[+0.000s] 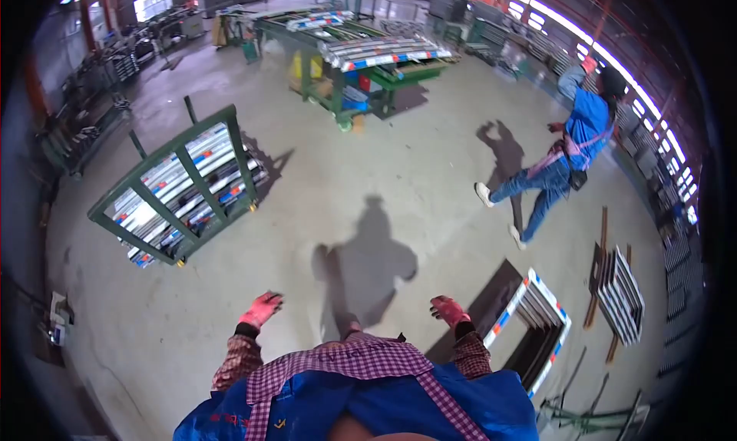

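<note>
My left hand [262, 309], in a pink glove with dark fingertips, is held out over the grey floor with nothing in it, its fingers stretched inward. My right hand [451, 310], gloved the same way, hangs on the other side with its fingers apart and holds nothing. Nearest to that hand is a set of rectangular frames [564, 319] with white, blue and red edges, standing just to its right without contact. Beyond my left hand, apart from it, stands a green rack cart [184, 161] loaded with white profiles [211, 151].
A green workbench [338, 88] carrying wrapped profiles [384, 52] stands ahead. At right, a person in blue [587, 122] strides with one arm raised. More frames [619, 299] rest on brown bars at far right, and a green metal stand [591, 418] is at lower right.
</note>
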`<move>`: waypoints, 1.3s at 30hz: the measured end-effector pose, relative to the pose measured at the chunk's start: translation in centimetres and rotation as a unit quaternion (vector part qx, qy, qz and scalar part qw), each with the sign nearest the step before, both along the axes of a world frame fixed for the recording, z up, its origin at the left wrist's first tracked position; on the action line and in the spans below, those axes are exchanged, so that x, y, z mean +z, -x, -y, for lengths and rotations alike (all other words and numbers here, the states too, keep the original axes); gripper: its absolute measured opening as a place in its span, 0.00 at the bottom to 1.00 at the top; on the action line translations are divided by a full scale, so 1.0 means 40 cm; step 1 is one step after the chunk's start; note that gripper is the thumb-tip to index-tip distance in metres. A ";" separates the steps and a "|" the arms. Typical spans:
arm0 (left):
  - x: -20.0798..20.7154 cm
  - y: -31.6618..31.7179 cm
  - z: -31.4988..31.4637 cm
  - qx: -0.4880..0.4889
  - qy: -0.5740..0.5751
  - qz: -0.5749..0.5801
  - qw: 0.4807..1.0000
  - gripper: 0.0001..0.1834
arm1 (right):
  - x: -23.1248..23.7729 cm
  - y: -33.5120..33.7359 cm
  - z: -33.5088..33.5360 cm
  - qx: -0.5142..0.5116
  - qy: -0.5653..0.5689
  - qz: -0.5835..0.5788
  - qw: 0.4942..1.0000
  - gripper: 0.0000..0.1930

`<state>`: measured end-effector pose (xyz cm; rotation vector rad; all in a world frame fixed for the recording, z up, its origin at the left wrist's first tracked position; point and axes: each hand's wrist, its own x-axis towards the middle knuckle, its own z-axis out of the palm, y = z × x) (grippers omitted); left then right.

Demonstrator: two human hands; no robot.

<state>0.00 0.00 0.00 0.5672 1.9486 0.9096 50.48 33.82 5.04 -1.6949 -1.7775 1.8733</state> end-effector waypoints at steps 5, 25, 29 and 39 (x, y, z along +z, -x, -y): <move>-0.055 0.281 0.006 0.292 -0.038 0.013 0.956 0.19 | 0.151 0.549 -0.457 0.228 -0.141 -0.034 0.963 0.20; 0.656 1.051 -1.813 -0.334 -0.223 -0.376 0.835 0.18 | 0.419 1.527 -1.583 0.274 -0.320 0.062 0.905 0.19; 0.627 1.206 -2.138 -0.303 -0.271 -0.431 0.806 0.18 | 0.307 1.482 -1.924 0.143 -0.202 0.024 0.969 0.20; 0.368 1.729 -2.144 -0.104 0.072 -0.286 0.950 0.23 | 0.229 1.964 -2.830 -0.139 -0.395 -0.010 0.908 0.26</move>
